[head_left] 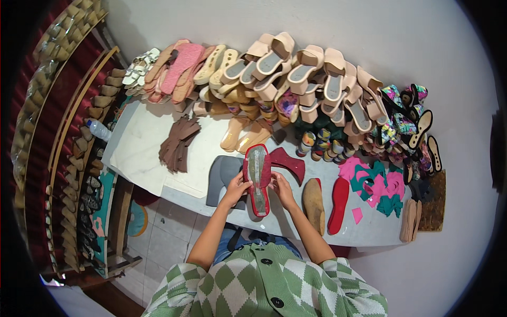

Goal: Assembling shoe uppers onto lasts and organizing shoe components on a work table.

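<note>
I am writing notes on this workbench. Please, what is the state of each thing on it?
Red-edged sole: held upright on the bench by left hand and right hand.
Red cut piece: lying flat.
Tan insole: lying flat.
Water bottle: on its side, capped.
Sandals: piled at the wall.

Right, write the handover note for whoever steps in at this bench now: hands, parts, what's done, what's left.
Left hand: grips the left edge of the red-rimmed sole, mid-length.
Right hand: grips its right edge, opposite.
The sole is held over the white table, grey inner face up, toe toward the shoe pile.
Nearby: dark red cut piece just right, grey sheet under the left hand, tan sole and red sole lying right.
Done: grey inner layer sits in the red sole.
Left: no upper attached yet; the other soles lie untouched.
</note>
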Demonstrator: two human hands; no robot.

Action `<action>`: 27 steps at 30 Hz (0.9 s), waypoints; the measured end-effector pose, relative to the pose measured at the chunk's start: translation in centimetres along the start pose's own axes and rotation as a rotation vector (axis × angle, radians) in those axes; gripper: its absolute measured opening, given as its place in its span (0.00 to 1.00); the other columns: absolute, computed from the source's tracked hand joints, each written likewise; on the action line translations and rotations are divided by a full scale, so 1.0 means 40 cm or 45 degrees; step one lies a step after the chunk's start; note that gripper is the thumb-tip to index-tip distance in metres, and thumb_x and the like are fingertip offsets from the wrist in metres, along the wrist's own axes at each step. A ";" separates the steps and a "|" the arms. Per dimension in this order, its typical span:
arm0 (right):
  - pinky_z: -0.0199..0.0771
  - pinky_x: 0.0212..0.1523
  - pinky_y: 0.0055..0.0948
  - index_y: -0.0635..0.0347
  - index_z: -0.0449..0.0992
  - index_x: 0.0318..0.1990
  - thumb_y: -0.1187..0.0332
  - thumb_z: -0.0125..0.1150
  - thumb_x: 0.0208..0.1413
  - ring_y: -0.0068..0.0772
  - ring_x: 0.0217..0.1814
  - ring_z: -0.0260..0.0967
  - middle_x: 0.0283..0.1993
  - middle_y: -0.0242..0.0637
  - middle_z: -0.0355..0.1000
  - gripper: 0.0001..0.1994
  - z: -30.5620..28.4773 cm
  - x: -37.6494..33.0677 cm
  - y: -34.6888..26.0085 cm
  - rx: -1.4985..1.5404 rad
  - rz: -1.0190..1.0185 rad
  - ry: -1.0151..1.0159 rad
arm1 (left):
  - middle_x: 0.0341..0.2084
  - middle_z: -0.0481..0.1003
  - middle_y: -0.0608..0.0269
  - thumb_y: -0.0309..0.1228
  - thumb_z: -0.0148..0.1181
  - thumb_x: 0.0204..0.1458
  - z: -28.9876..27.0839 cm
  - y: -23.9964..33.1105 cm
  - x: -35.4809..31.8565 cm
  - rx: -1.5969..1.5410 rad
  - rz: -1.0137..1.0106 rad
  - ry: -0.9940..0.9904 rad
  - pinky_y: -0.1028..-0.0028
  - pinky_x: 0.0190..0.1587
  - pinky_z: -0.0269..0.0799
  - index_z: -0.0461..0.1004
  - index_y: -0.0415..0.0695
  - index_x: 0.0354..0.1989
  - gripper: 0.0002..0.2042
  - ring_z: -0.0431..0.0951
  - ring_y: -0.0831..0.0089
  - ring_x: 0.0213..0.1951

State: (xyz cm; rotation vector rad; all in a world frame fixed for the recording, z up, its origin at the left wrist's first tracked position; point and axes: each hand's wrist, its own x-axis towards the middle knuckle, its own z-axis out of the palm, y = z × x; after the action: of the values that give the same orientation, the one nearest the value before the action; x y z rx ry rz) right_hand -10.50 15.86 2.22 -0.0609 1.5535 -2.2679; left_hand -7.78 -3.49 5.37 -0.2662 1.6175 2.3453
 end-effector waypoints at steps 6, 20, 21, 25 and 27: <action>0.68 0.45 0.31 0.60 0.68 0.47 0.69 0.52 0.55 0.30 0.49 0.64 0.47 0.39 0.65 0.12 0.139 0.034 0.139 -0.210 0.102 0.008 | 0.42 0.69 0.66 0.27 0.52 0.51 -0.187 0.034 -0.081 -0.132 -0.111 0.104 0.70 0.38 0.73 0.60 0.48 0.56 0.22 0.71 0.78 0.40; 0.62 0.49 0.39 0.60 0.65 0.47 0.73 0.64 0.33 0.49 0.47 0.61 0.44 0.48 0.63 0.27 0.335 0.023 0.218 -1.346 -0.370 0.566 | 0.41 0.70 0.66 0.28 0.52 0.51 -0.580 0.149 -0.168 -0.060 -0.116 0.136 0.67 0.38 0.73 0.61 0.46 0.54 0.20 0.72 0.76 0.38; 0.66 0.46 0.33 0.61 0.67 0.47 0.73 0.62 0.39 0.40 0.44 0.66 0.43 0.45 0.66 0.23 0.337 0.020 0.208 -1.224 -0.284 0.554 | 0.42 0.70 0.67 0.28 0.53 0.51 -0.598 0.148 -0.168 -0.019 -0.113 0.133 0.68 0.38 0.72 0.60 0.47 0.54 0.21 0.72 0.76 0.39; 0.65 0.40 0.19 0.63 0.66 0.50 0.77 0.54 0.48 0.20 0.41 0.65 0.46 0.36 0.68 0.18 0.272 0.019 0.201 -0.380 0.001 0.458 | 0.41 0.70 0.67 0.28 0.52 0.51 -0.608 0.144 -0.163 0.120 -0.172 0.137 0.68 0.40 0.73 0.61 0.47 0.54 0.20 0.71 0.77 0.40; 0.65 0.39 0.18 0.64 0.66 0.49 0.78 0.54 0.48 0.18 0.40 0.64 0.43 0.34 0.69 0.18 0.245 0.009 0.213 -0.295 0.023 0.453 | 0.42 0.70 0.68 0.29 0.52 0.51 -0.612 0.138 -0.164 0.107 -0.167 0.130 0.68 0.40 0.73 0.61 0.48 0.55 0.21 0.71 0.78 0.40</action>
State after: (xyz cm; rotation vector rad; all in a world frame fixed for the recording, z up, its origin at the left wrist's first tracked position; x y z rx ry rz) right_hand -5.88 4.39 -1.79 0.3083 1.9817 -2.1585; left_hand -3.58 -29.00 3.52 -0.4667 1.6858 2.1932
